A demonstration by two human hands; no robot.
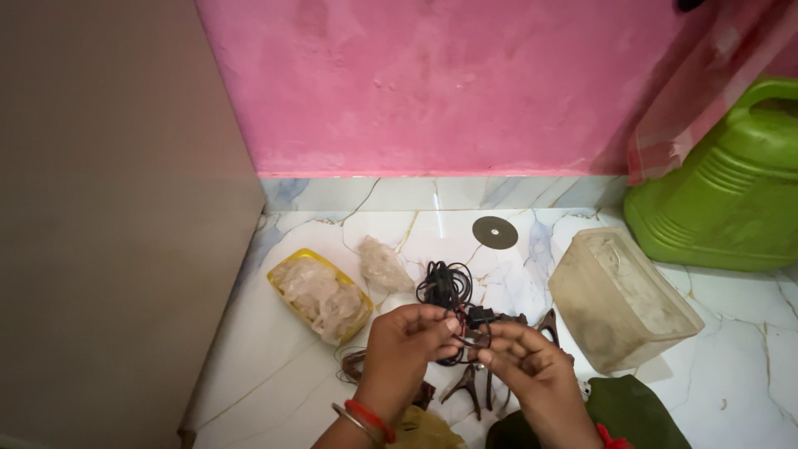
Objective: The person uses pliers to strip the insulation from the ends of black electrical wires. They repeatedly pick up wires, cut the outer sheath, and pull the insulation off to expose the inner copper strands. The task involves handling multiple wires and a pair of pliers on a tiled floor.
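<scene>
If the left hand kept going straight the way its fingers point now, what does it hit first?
The left hand points right, toward the right hand. It would first meet the small black part and thin wires pinched between them, then the right hand's fingers. Depth looks close, so contact seems near immediate.

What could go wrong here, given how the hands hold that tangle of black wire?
Both hands, left hand and right hand, pinch a small black part trailing from the black wire bundle; pulling might tighten the tangle. The pliers lie directly below, so the wire could snag on them.
</scene>
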